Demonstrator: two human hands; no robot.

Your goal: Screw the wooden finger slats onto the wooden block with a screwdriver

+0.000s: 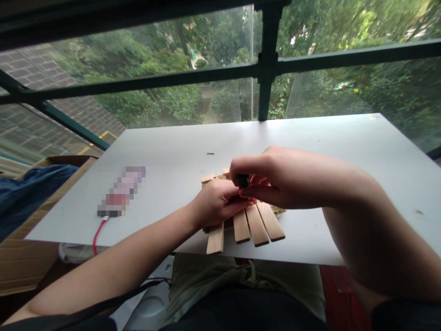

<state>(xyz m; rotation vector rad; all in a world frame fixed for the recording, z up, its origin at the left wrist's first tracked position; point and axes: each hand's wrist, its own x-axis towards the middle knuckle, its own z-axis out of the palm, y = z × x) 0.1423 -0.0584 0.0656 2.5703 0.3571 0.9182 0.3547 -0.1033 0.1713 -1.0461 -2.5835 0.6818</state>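
Observation:
A piece made of pale wooden slats point(260, 225) lies near the front edge of the white table, its slats spread like a fan toward me. My left hand point(220, 197) is closed on the middle of this slatted piece, and its fingertips are partly hidden. Just above it, my right hand point(260, 177) is wrapped around a short black handle point(243, 180), bent down at the wrist. The handle's lower end is hidden between both hands, so the kind of tool does not show. Both hands touch or nearly touch there.
On the left of the white table point(165, 151) lies a blurred-out phone-like device point(126, 188) with a red cable point(95, 236) running over the edge. A small dark sliver point(210, 153) lies farther back. A cardboard box point(44, 211) with blue cloth stands at the left; windows rise behind.

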